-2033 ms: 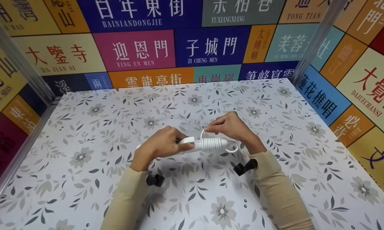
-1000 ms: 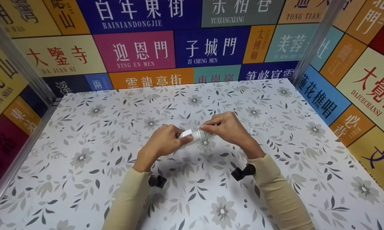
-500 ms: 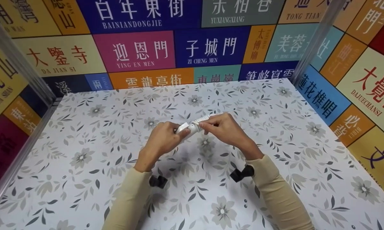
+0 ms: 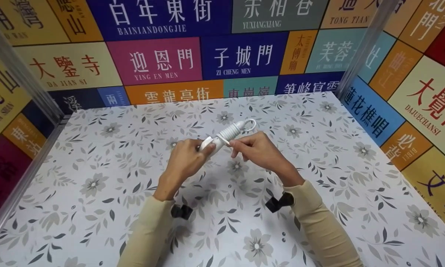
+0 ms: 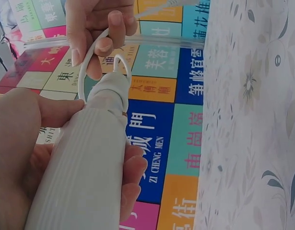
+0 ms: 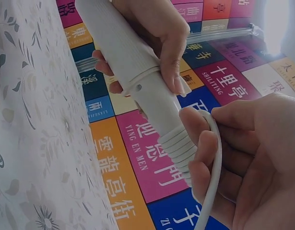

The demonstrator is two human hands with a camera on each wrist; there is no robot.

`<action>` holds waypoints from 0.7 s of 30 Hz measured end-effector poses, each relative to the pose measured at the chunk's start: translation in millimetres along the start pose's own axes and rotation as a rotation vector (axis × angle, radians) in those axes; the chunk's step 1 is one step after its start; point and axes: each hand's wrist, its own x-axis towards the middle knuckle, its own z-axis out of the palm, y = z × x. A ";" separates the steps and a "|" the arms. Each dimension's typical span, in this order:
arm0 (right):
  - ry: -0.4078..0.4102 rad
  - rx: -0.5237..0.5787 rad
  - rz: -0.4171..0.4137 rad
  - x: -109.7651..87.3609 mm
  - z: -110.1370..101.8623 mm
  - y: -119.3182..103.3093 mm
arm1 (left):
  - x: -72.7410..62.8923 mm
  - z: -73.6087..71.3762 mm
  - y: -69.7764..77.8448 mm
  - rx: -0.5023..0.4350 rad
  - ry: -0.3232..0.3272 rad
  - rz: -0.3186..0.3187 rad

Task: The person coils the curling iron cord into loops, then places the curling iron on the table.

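A white cylindrical appliance [image 4: 209, 145] with a ribbed body slants up to the right in the head view, held above the table. My left hand [image 4: 187, 157] grips its thick body, thumb on top. White cord [image 4: 230, 131] is wound in several close turns round its narrower part, and a loop of cord [image 4: 251, 125] stands off the far tip. My right hand [image 4: 257, 150] pinches a stretch of the cord [image 6: 214, 163] between thumb and fingers, just on the near side of the turns. In the left wrist view this strand arcs up from the body's end to the right fingers.
A table [image 4: 222, 222] with a floral cover lies under both hands. Colourful panels [image 4: 153, 59] with printed characters stand behind it and along both sides, with clear corner strips [image 4: 367, 48]. Black wrist mounts [image 4: 279, 202] sit at the sleeve cuffs.
The appliance has swung from nearly level to slanting up and away to the right. My right hand, with the cord, has passed over the wound part and come round to its near side.
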 end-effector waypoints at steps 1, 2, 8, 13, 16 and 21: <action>-0.008 0.008 -0.001 0.0 0.6 0.1 | 0.2 -0.5 0.0 -0.002 0.008 0.002; -0.015 0.013 0.002 0.3 1.1 0.5 | 0.4 -0.9 0.0 -0.003 0.016 0.005; -0.067 0.043 0.012 2.4 1.8 4.4 | 0.9 -4.6 0.8 -0.018 0.049 0.005; -0.141 0.044 0.024 4.4 -1.8 11.4 | 0.8 -10.0 1.0 -0.033 0.069 0.006; -0.197 0.040 0.032 5.8 -3.9 17.2 | 0.4 -13.5 -0.3 -0.042 0.088 -0.004; -0.259 0.063 0.044 9.6 -6.4 30.0 | -0.2 -16.7 -2.3 -0.051 0.082 -0.005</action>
